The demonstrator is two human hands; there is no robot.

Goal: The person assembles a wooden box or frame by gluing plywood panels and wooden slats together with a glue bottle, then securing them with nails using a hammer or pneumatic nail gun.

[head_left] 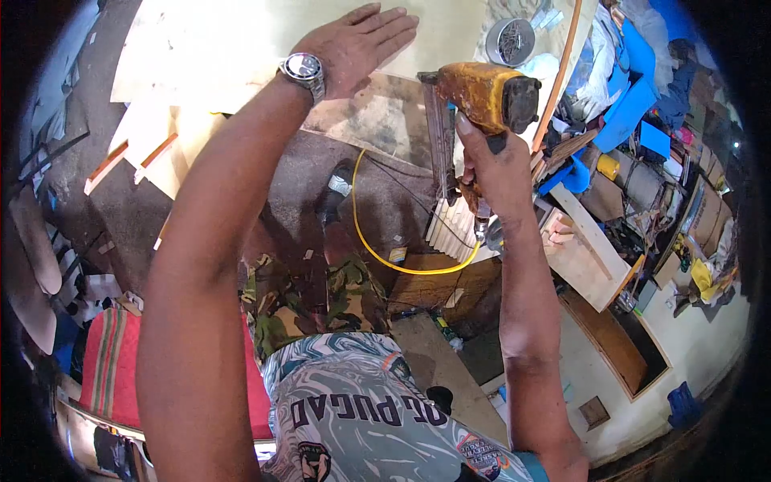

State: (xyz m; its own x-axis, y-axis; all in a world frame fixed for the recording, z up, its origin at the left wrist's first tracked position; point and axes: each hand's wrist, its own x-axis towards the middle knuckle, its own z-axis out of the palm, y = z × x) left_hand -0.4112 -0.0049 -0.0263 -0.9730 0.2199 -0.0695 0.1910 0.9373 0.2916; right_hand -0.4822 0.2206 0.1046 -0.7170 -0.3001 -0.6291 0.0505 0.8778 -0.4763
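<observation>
A worn yellow pneumatic nail gun (pixel 474 88) is gripped in my right hand (pixel 491 165), with my fingers wrapped round its handle. Its dark magazine (pixel 440 136) extends along the near edge of a pale wooden board (pixel 217 48). From the handle's base a yellow air hose (pixel 358 213) loops down. My left hand (pixel 353 50) lies flat on the board, fingers stretched out and holding nothing. A metal watch (pixel 304 67) sits on that wrist. Whether the gun's nose touches the board cannot be made out.
A round tin of nails (pixel 511 42) stands on the board beyond the gun. Cluttered blue plastic, cloth and wood scraps (pixel 634 112) fill the right side. A red striped cloth (pixel 120 361) lies at lower left. Stacked wooden strips (pixel 454 233) sit below the gun.
</observation>
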